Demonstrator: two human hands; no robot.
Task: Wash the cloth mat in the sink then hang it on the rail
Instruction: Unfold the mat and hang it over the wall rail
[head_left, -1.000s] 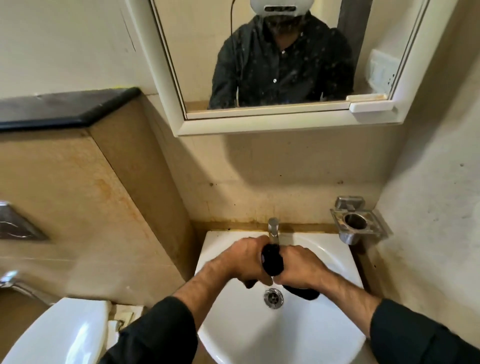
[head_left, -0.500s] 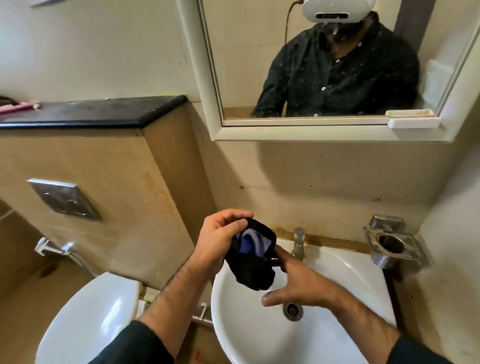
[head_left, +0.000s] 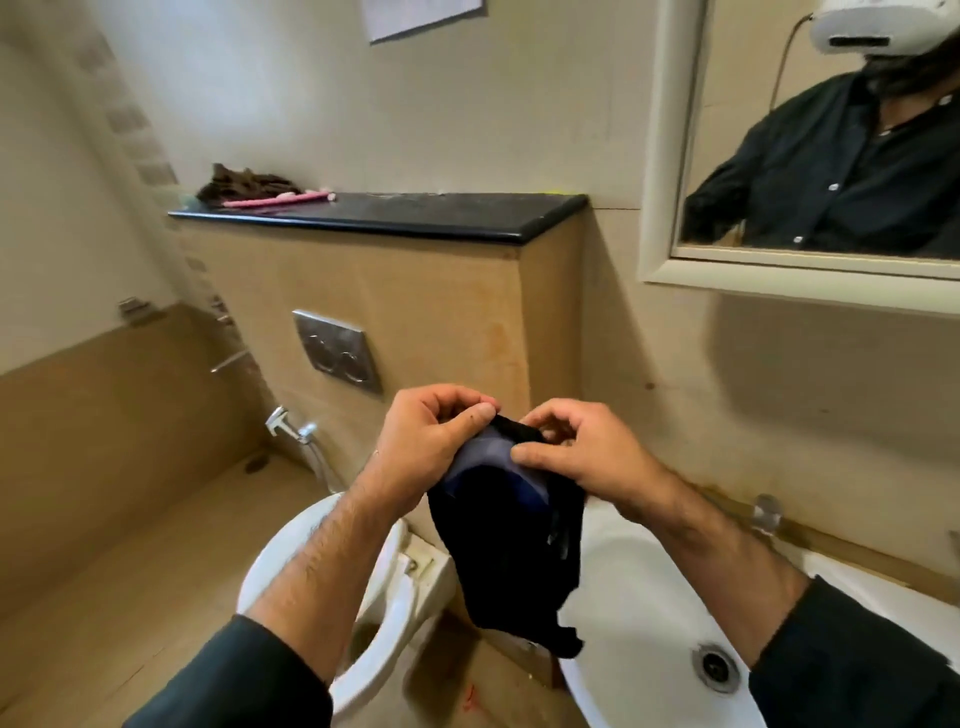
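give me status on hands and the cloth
Left hand and right hand both pinch the dark blue-black cloth mat's top edge. It hangs above the white sink's rim. No rail visible.

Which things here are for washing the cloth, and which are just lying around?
For the job:
- black cloth, pinched at its top edge by the left hand and the right hand
- white sink

Just lying around:
- toilet
- flush plate
- brown rag and pink stick on the black shelf
- mirror
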